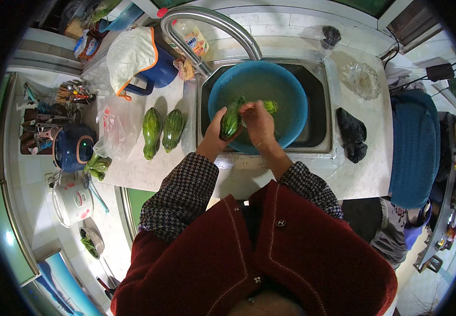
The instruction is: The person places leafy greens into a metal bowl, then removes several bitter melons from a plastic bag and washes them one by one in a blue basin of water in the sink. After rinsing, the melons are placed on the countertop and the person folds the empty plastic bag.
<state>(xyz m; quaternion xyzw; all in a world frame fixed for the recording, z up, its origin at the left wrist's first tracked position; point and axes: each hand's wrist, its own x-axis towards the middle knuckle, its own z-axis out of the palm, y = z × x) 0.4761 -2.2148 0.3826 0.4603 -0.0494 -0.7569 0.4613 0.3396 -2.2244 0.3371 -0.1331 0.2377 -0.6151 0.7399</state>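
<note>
My left hand (215, 136) grips a wet green squash (231, 120) above a blue plastic basin (299, 114) of murky water, which stands in the sink (323, 130). Blurred, my right hand (260, 122) is bent close against the squash's right side; whether its fingers hold anything I cannot tell. Another green vegetable (270, 106) shows in the basin just beyond that hand. Two more green squashes lie side by side on the counter left of the sink, one (151, 132) farther left and one (173, 130) nearer the sink.
A steel faucet (220, 17) arches over the sink's back left. Leftward are a clear plastic bag (119, 126), a blue bucket (164, 71) under a white cloth (129, 55), and a detergent bottle (192, 37). Right of the sink lie a black cloth (352, 134) and a glass bowl (362, 81).
</note>
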